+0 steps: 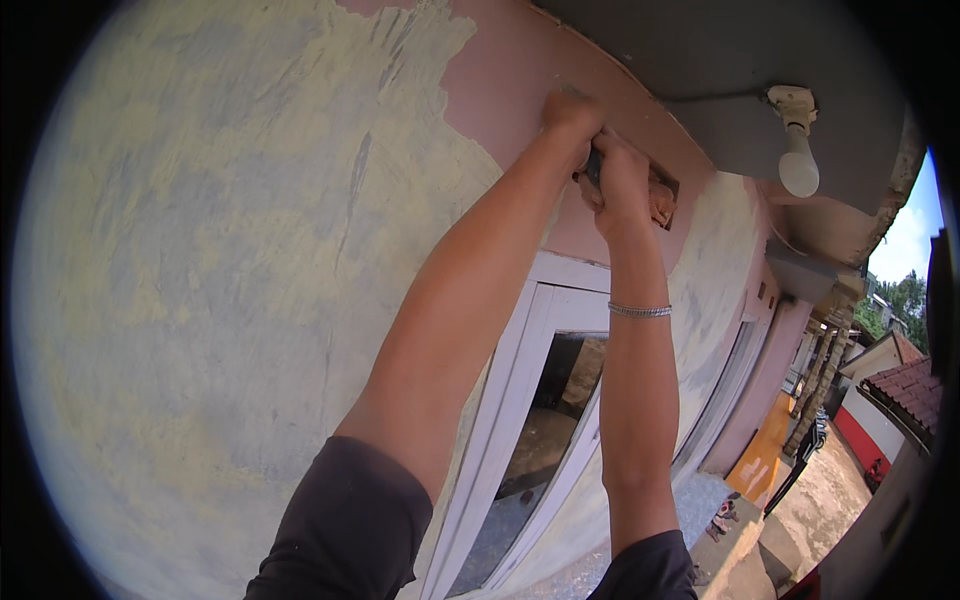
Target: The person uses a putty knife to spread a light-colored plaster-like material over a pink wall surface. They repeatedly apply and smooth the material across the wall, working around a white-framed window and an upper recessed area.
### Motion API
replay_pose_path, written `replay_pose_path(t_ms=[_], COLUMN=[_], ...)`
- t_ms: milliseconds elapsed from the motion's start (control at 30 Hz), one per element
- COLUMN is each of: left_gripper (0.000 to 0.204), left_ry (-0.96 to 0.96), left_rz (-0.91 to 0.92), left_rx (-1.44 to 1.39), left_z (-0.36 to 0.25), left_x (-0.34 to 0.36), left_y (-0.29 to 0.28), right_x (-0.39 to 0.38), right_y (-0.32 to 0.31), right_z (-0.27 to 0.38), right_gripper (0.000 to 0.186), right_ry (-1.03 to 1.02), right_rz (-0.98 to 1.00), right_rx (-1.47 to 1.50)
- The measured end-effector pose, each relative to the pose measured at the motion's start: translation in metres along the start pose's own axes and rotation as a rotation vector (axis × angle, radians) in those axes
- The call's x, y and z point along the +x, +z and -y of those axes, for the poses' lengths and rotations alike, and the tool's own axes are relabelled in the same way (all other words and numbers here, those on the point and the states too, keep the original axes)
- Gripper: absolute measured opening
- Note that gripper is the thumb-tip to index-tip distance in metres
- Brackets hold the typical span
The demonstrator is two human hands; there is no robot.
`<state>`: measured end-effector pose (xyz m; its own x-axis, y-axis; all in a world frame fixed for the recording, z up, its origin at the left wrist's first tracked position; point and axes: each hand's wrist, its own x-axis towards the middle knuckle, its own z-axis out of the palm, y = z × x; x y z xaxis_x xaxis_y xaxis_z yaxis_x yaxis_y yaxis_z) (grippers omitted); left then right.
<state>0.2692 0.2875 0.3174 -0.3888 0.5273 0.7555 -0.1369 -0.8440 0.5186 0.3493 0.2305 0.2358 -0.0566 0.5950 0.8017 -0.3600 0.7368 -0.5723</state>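
Both my arms reach up to a pink painted band (480, 85) of wall under the eave. My right hand (624, 178) is closed round a dark-handled tool (595, 166); only a bit of the handle shows, so its kind is hidden. Just above and to the left, my left hand (572, 116) is closed against the wall, its fingers turned away; what it grips cannot be made out. Left of the hands, a ragged edge divides the pink paint from a patchy yellow-grey wall surface (230, 240).
Right beside my right hand is a small wall opening (663, 200). A white-framed window (520, 400) lies below my hands. A light bulb (799, 168) hangs from the dark eave (720, 60) at upper right. Farther right, a paved passage (825, 480) runs past a tile-roofed house (905, 390).
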Motion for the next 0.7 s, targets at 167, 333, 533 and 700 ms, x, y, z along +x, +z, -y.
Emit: replay_pose_path(t_ms=[167, 333, 533, 700], left_gripper=[0.022, 0.02, 0.018, 0.014], left_ry=[0.008, 0.16, 0.042, -0.009], left_rz=[-0.028, -0.035, -0.027, 0.084], left_rx=[0.138, 0.095, 0.181, 0.074], left_z=[-0.001, -0.004, -0.006, -0.008], left_x=[0.004, 0.005, 0.023, 0.029], left_y=[0.001, 0.006, 0.011, 0.012], right_x=[0.005, 0.012, 0.02, 0.031], right_y=[-0.001, -0.002, 0.001, -0.005], right_z=[-0.001, 0.004, 0.008, 0.008], right_gripper=[0.018, 0.019, 0.019, 0.029], right_ry=[0.01, -0.064, -0.031, -0.022], right_rz=[-0.024, -0.001, 0.0, -0.042], right_rx=[-0.008, -0.018, -0.003, -0.048])
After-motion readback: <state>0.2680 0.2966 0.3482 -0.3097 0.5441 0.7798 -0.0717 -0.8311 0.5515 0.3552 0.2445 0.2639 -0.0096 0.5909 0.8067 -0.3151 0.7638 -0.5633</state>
